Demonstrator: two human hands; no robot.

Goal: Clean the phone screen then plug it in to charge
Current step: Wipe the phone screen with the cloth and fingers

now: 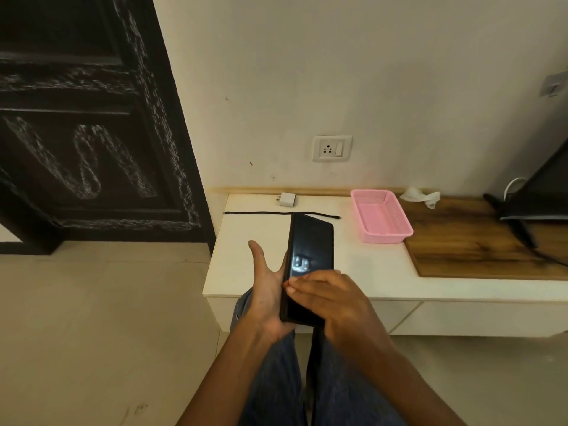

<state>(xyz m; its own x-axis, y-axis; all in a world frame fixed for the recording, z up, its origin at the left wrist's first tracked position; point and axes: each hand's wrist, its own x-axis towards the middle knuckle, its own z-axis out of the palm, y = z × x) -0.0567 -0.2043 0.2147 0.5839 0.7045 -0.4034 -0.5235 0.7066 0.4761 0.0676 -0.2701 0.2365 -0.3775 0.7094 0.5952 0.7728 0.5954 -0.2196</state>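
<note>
The left hand is cradling a slim black phone from beneath, palm up, thumb sticking out straight to the side, the glossy glass slab lying along the palm with its far end raised over the desk. The right hand is lying across the lower part of the dark screen, fingers fairly straight and pressed flat on the glass; whether anything is tucked under them, I cannot tell. The screen is catching a small bright reflection.

On the smooth white desk, a thin black cable is stretching out in a straight line just behind the phone, and a small white boxy charger plug is sitting beyond it, near the wall. A pink plastic basket with latticed walls is resting to the right, beside a wood-grain panel where a crumpled white tissue is lying. A white wall socket is sitting above the desk.
</note>
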